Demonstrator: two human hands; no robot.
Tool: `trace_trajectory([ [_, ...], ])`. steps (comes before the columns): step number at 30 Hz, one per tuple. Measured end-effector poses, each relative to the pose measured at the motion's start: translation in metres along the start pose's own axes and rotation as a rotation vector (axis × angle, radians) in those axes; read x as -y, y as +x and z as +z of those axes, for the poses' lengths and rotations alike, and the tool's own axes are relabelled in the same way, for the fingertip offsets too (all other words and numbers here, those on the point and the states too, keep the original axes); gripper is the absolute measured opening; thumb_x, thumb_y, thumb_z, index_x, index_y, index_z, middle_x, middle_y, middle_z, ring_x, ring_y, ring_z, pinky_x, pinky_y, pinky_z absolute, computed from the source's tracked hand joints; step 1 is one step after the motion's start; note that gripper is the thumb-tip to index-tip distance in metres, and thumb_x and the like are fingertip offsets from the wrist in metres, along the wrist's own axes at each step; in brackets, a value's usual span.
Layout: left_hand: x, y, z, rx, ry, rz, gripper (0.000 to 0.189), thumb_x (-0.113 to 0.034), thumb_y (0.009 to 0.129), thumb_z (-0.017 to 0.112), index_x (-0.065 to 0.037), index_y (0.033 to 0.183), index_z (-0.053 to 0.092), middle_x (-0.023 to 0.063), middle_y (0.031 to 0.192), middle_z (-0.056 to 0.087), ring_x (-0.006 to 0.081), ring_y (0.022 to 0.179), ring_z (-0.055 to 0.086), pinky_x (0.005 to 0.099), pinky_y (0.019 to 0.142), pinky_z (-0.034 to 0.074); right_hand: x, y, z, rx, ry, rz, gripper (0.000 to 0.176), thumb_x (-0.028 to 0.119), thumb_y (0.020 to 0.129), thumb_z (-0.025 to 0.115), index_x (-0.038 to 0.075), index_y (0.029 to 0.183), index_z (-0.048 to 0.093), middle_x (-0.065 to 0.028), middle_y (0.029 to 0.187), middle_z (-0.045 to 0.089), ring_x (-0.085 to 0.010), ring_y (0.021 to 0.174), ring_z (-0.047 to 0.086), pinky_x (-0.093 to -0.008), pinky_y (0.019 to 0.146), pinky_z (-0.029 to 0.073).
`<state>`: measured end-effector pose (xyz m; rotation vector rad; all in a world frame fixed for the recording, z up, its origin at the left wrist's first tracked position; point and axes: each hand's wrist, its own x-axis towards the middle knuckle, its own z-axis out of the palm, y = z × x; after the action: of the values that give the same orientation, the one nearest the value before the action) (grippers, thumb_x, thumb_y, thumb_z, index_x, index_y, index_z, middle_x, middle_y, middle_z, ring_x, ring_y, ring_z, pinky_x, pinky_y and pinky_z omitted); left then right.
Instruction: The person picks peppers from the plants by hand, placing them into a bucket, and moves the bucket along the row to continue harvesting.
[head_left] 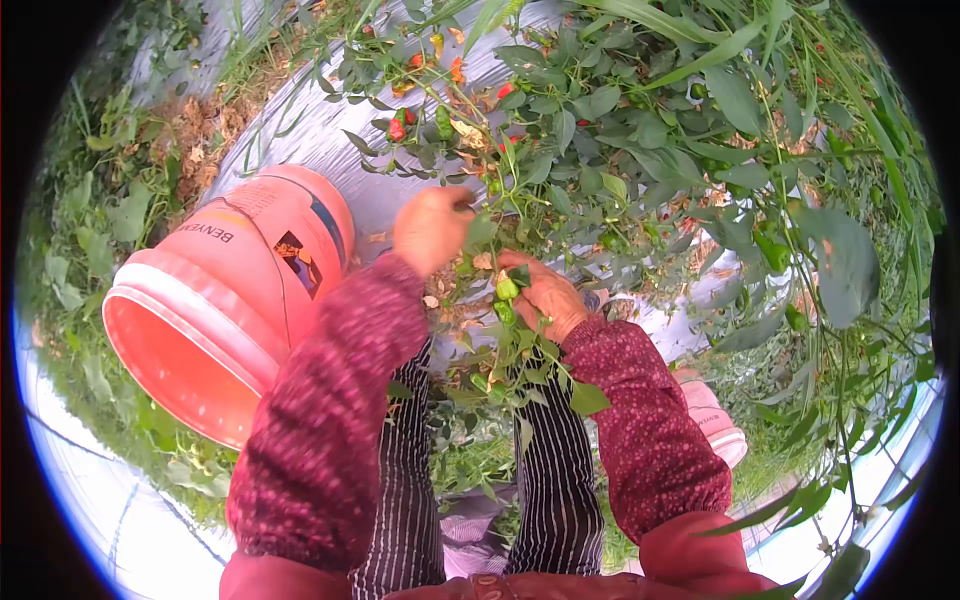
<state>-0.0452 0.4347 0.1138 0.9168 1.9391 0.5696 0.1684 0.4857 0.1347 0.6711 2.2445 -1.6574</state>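
Note:
My left hand (pixel 435 228) is closed among the stems of a pepper plant, its fingers curled; what they hold is hidden. Just below and to its right, my right hand (pixel 545 297) has its fingers and thumb around a leafy branch of the plant. Against those fingers hang a pale green pepper (pixel 507 288) and a darker green pepper (pixel 505 312). Above both hands, red peppers (pixel 397 129) and a green pepper (pixel 444 122) hang on the same foliage, with a few orange, shrivelled ones.
A pink-red bucket (pixel 255 225) stands left of my left arm, its open mouth facing me. Part of another pink bucket (pixel 712 415) shows beyond my right sleeve. Silvery plastic sheeting (pixel 310 130) covers the soil. Dense pepper plants (pixel 740 170) crowd the right side.

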Motion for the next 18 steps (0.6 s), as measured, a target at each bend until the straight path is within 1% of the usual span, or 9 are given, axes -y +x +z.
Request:
trace_trajectory([
  [2,0.0,0.014,0.02,0.001,0.081,0.058,0.023,-0.017,0.07,0.066,-0.003,0.089,0.064,0.0193,0.079,0.063,0.0342,0.077,0.062,0.0423,0.069,0.049,-0.004,0.001,-0.001,-0.029,-0.005,-0.005,0.038,-0.01,0.072,0.051,0.006,0.106,0.059,-0.0108,0.126,0.047,-0.0246,0.112,0.053,-0.0337,0.087,0.047],
  [5,0.012,0.037,0.051,0.23,0.119,0.102,0.029,-0.017,0.074,0.062,-0.009,0.102,0.059,0.0134,0.088,0.064,0.0322,0.08,0.061,0.0388,0.071,0.048,-0.011,-0.004,0.008,0.041,0.202,0.168,0.012,0.002,0.074,0.058,0.004,0.084,0.065,-0.0066,0.13,0.045,-0.0253,0.115,0.05,-0.0344,0.094,0.044],
  [7,0.009,0.046,0.058,0.463,-0.058,-0.095,0.032,-0.021,0.073,0.063,-0.013,0.104,0.059,0.0138,0.088,0.063,0.0319,0.08,0.06,0.0381,0.071,0.048,-0.023,-0.002,0.02,-0.035,0.604,0.222,0.046,-0.012,0.076,0.045,0.003,0.119,0.051,-0.0078,0.108,0.057,-0.0142,0.088,0.058,-0.0254,0.074,0.048],
  [8,0.011,0.042,0.056,0.308,0.055,0.21,0.035,-0.032,0.068,0.068,-0.006,0.091,0.062,0.0175,0.083,0.062,0.0334,0.083,0.061,0.0425,0.071,0.049,-0.028,-0.002,0.024,-0.081,0.464,0.137,0.05,-0.012,0.075,0.043,0.002,0.123,0.048,-0.008,0.103,0.058,-0.0156,0.083,0.058,-0.0257,0.073,0.048],
  [13,-0.007,0.054,0.031,0.468,0.279,0.15,0.035,-0.035,0.07,0.066,-0.007,0.091,0.063,0.0141,0.087,0.063,0.0325,0.083,0.061,0.0406,0.071,0.05,-0.03,-0.003,0.026,-0.074,0.509,0.137,0.047,-0.011,0.077,0.041,0.003,0.122,0.049,-0.0079,0.103,0.057,-0.0157,0.085,0.058,-0.0252,0.072,0.048],
  [15,-0.005,0.057,0.016,0.617,0.576,0.677,0.034,-0.035,0.069,0.066,-0.006,0.088,0.066,0.015,0.086,0.064,0.0326,0.082,0.061,0.041,0.072,0.05,-0.031,-0.003,0.024,-0.052,0.521,0.179,0.044,-0.01,0.079,0.042,0.003,0.121,0.05,-0.0077,0.103,0.057,-0.0159,0.087,0.057,-0.0248,0.074,0.047],
  [16,-0.021,0.055,0.004,0.614,0.575,0.673,0.034,-0.035,0.069,0.066,-0.006,0.088,0.066,0.015,0.086,0.064,0.0326,0.082,0.061,0.041,0.072,0.05,-0.029,-0.002,0.02,-0.071,0.447,0.118,0.042,-0.008,0.08,0.043,0.003,0.12,0.05,-0.0078,0.105,0.056,-0.0152,0.09,0.056,-0.0239,0.077,0.045],
  [17,-0.038,0.051,-0.005,0.631,0.413,0.352,0.032,-0.032,0.069,0.065,-0.006,0.086,0.067,0.0154,0.086,0.064,0.0325,0.083,0.062,0.0412,0.073,0.05,-0.027,0.0,0.015,-0.092,0.372,0.055,0.04,-0.006,0.082,0.044,0.002,0.12,0.05,-0.0078,0.106,0.056,-0.0144,0.094,0.055,-0.023,0.08,0.044],
  [18,-0.048,0.049,-0.011,0.635,0.247,0.034,0.029,-0.03,0.068,0.065,-0.006,0.085,0.068,0.0159,0.087,0.065,0.0324,0.083,0.063,0.0414,0.074,0.05,-0.024,0.001,0.006,-0.067,0.487,0.159,0.023,-0.006,0.068,0.056,0.002,0.089,0.063,-0.0112,0.117,0.056,-0.0299,0.103,0.057,-0.0342,0.086,0.046],
])
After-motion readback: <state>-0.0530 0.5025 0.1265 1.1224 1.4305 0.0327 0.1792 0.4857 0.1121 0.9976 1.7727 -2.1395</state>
